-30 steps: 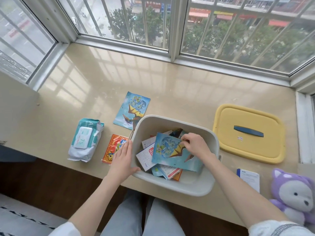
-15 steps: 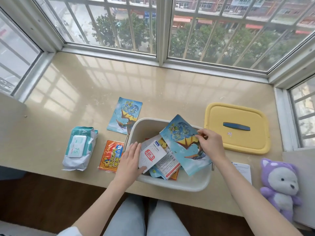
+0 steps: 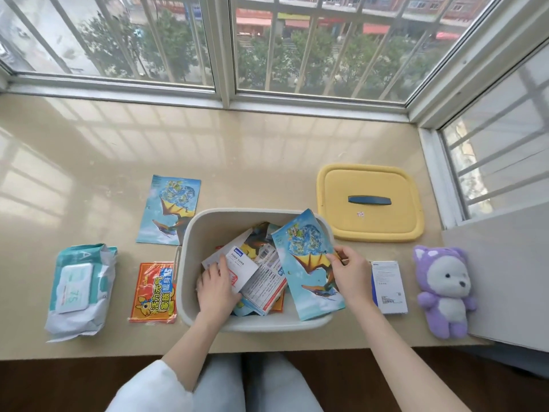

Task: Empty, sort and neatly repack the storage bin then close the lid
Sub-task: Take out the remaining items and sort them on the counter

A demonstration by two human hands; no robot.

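An open beige storage bin (image 3: 208,221) stands at the sill's front edge with several packets and cards inside. My right hand (image 3: 350,273) pinches a blue dragon packet (image 3: 309,263) by its right edge, tilted up over the bin's right side. Inside the bin, my left hand (image 3: 218,288) holds a white card (image 3: 242,263) that lies over a printed box. The yellow lid (image 3: 370,203) with a blue handle lies flat at the right behind the bin.
Left of the bin lie a second blue dragon packet (image 3: 169,209), an orange warmer packet (image 3: 154,292) and a wet-wipes pack (image 3: 80,288). To the right are a white box (image 3: 389,286) and a purple plush toy (image 3: 444,289). Windows enclose the sill.
My right hand has lifted the blue dragon packet out of the pile and toward the bin's right side. My left hand moved from the bin's outer rim into the bin onto the white card.
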